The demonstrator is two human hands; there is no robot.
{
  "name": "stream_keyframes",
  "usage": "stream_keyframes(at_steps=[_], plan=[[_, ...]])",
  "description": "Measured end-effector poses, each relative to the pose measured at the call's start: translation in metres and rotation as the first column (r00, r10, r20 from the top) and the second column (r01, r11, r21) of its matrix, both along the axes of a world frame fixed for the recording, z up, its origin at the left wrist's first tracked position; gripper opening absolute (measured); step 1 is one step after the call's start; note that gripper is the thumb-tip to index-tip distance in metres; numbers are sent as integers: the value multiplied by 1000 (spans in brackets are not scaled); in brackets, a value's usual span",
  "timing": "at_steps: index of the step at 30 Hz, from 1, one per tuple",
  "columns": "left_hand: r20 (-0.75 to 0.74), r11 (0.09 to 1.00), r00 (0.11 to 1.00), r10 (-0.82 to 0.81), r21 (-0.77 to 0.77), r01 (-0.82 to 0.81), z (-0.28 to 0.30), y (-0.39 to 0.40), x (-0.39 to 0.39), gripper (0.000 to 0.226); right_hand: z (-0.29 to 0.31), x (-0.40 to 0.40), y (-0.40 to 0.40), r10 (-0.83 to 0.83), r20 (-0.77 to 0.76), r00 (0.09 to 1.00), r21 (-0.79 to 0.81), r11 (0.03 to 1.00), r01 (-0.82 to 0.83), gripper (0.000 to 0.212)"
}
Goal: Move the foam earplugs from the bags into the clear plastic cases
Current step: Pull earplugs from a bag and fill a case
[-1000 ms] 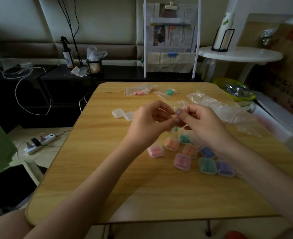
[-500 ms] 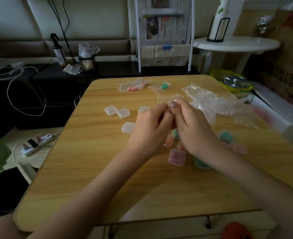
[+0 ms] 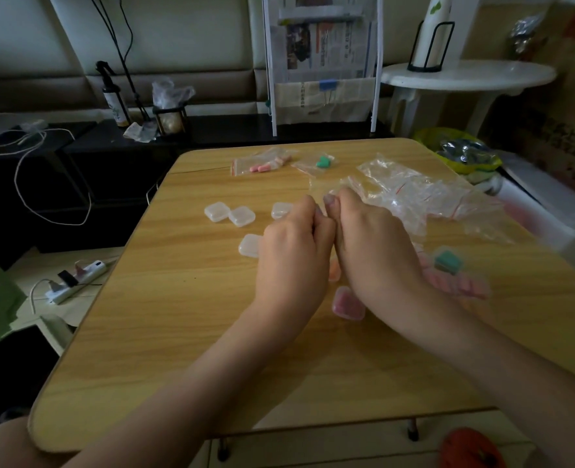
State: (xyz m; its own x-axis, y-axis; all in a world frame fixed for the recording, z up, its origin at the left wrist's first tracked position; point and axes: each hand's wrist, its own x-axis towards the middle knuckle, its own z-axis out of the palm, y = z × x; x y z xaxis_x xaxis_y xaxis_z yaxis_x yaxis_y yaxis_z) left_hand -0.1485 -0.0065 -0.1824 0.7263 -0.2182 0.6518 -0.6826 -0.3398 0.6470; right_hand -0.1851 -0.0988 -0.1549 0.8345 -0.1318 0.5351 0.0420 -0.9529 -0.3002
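Two hands meet at the centre of the frame, lower and closer to the counter (image 3: 164,332) than a second ago, when they were held up with a small bag pinched between them. The left hand (image 3: 291,251) and the right hand (image 3: 377,251) now press knuckle to knuckle, fingers curled inward; a trace of clear film shows at the right thumb tip, but what the fingers clamp is hidden, so I cannot tell whether they hold a bag, an earplug or a case. Judging by the drop toward the filled cases, an earplug is probably being worked out of its bag just above them.

A pink filled case (image 3: 348,304) lies just below the right wrist, an orange one peeks between the hands, and a green case (image 3: 448,261) with blurred pink ones sits at right of centre. Four empty clear cases (image 3: 229,213) wait left of the hands. Two bags not yet emptied lie in the upper middle: one with pink earplugs (image 3: 262,163), one with green earplugs (image 3: 321,162). A heap of emptied bags (image 3: 424,194) spreads at upper right, touching the right hand's far side.

The loose film crowds the working spot and could catch a case or hide one; the forearms also cover several filled cases.
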Motion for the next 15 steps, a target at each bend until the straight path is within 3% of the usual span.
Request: stream_keyframes(at_steps=[3,6,9,12,15], plan=[[-6,999,999,33,4,-33,-1,0,-1,30,2,-1,0,-77,-74,994,-123,990,68,38],[-41,999,998,50,-4,-50,-2,-1,-2,29,0,0,2,-82,-80,993,-103,992,73,40],[-107,998,994,38,-39,-43,-1,-2,-4,33,-5,1,4,47,-37,998,192,981,-39,38],[-186,993,982,-11,-115,-11,1,-2,-5,34,-9,1,8,156,25,987,563,814,-143,31],[-186,985,981,-60,-170,28,2,-1,-7,32,-12,-2,13,217,65,974,669,715,-204,30]])
